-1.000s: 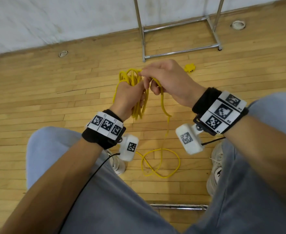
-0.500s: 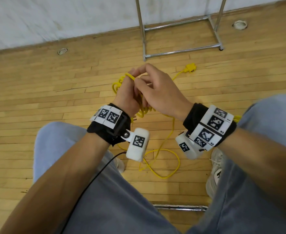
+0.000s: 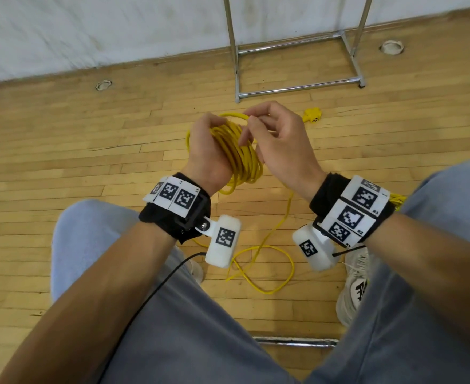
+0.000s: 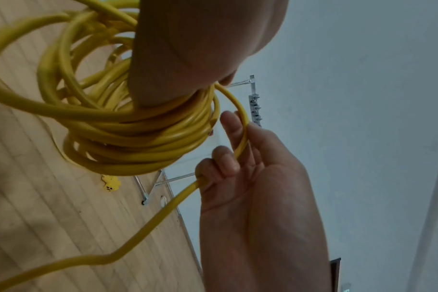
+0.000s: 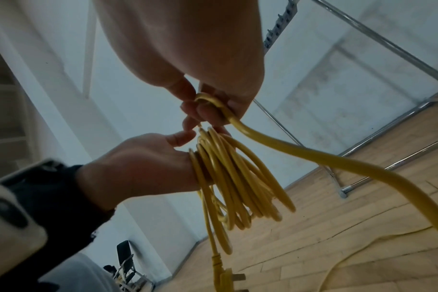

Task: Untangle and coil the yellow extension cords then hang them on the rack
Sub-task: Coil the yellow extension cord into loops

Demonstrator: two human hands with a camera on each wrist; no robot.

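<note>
My left hand grips a coil of yellow extension cord with several loops, held above the floor between my knees. My right hand pinches the free strand of the same cord beside the coil's top. In the right wrist view the coil hangs from the left hand, with its plug dangling below. The loose strand drops to a loop on the floor. A yellow socket end lies on the floor near the chrome rack.
The rack's base stands against the white wall. More yellow cord shows behind my right wrist. My shoes rest on the wooden floor, and a chrome bar lies between my legs. Round floor fittings sit near the wall.
Both hands rose slightly and parted. The right hand brought the strand up to the coil's top, and the coil now shows wider in the left hand.
</note>
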